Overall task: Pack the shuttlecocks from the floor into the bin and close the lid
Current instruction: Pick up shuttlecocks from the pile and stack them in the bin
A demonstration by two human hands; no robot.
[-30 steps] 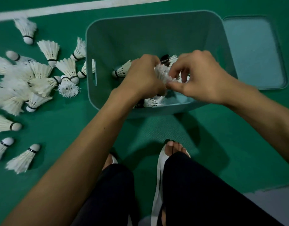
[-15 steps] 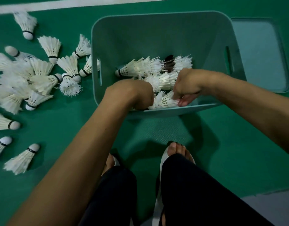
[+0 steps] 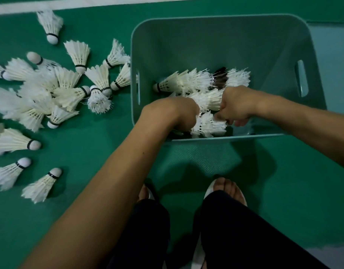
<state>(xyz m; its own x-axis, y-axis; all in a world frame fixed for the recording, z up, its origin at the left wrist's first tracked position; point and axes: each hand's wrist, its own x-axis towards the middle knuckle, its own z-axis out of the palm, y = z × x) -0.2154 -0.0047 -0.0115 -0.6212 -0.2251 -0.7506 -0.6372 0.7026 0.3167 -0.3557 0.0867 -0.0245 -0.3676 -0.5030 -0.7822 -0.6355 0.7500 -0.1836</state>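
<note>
While both your hands were low inside the bin [image 3: 215, 18], close to its near wall, they were curled with the knuckles up. Your right hand [image 3: 237, 105] seemed to pinch one end of a nested row [image 3: 210, 127] of shuttlecocks. The fingers of your left hand [image 3: 177, 113] were hidden under it, so I cannot tell what they held. A back row [image 3: 186, 82] lay further inside the bin. Many loose shuttlecocks [image 3: 70, 94] lay on the floor [image 3: 89, 152] to the left of the bin, and the lid [image 3: 332, 65] lay flat at its right side. I judge these things to be very light and fragile, because the feathers would bend or break if squeezed. It would be better to take each one by the cork head, or to hold a nested row gently at both ends, never around the feather skirt.
</note>
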